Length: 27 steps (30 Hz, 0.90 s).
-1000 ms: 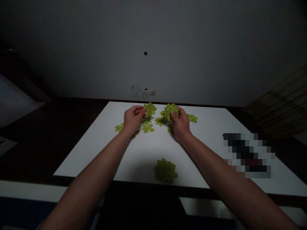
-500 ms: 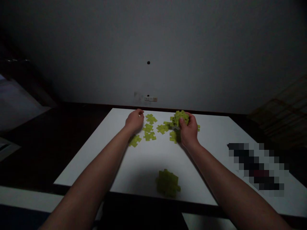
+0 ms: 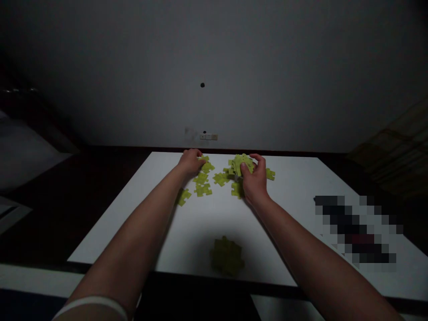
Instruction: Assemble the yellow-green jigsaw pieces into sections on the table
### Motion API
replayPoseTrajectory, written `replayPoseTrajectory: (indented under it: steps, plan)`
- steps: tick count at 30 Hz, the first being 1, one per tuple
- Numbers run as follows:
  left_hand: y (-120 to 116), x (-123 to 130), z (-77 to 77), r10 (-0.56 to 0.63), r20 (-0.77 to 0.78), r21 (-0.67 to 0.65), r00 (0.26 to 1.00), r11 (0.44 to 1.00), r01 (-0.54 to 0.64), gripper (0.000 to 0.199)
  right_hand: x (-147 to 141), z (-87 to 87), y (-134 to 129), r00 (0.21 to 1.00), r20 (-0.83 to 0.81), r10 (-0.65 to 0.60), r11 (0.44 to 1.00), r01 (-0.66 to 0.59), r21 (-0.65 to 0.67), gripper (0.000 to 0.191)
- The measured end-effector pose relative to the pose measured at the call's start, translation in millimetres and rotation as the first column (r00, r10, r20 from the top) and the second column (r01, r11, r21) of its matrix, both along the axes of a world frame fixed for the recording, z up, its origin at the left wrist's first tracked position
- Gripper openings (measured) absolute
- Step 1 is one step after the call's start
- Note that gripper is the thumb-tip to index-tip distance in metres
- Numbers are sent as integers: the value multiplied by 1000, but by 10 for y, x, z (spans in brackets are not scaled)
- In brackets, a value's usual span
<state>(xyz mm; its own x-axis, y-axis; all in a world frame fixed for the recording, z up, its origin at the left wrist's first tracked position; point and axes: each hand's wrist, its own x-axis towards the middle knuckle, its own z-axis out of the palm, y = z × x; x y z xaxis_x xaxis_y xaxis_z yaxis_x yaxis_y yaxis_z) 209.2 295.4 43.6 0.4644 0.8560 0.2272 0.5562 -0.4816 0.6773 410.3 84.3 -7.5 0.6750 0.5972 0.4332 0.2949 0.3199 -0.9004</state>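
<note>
White tabletop point(image 3: 133, 214), yellow-green jigsaw pieces point(image 3: 203, 190)

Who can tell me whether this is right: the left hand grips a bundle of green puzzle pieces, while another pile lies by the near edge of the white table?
One detail is wrong: the head view shows the right hand, not the left hand, gripping the bundle of green puzzle pieces. The other pile does lie by the near edge of the white table.
</note>
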Motion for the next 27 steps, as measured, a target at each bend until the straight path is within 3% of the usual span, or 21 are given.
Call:
replayPoseTrajectory:
  steps: [3,6,11,15,19,21,23,25,27]
  plan:
    - [-181,-132,83,-8,238,-6,971,1000,10,26,-114,102,-14,995,-95,-42,998,46,45,55]
    - [-483,-136,152,-7,500,-136,866,987,86,30,-216,187,-48,997,-71,12,995,-5,98,57]
    - [-985,90,191,-140,625,-336,768,840,426,32,-255,224,-107,999,18,36,994,-38,103,56]
    - [-1121,196,145,-114,668,-398,735,780,483,33,-207,192,-132,995,59,79,995,-83,55,58]
    - [-1058,151,129,-119,667,-414,736,762,498,31,-245,166,-147,984,22,179,984,-179,7,59]
    - [-956,66,163,-159,632,-386,758,784,486,27,-286,167,-142,955,-84,285,958,-286,1,62]
    - [-814,-71,213,-203,545,-292,814,864,411,20,-303,174,-122,933,-182,311,950,-313,22,65]
    - [-660,-244,245,-192,366,-111,911,963,247,15,-274,180,-92,947,-222,234,972,-228,51,66]
    - [-534,-412,233,-99,113,77,989,993,90,18,-206,176,-63,968,-220,124,991,-111,71,66]
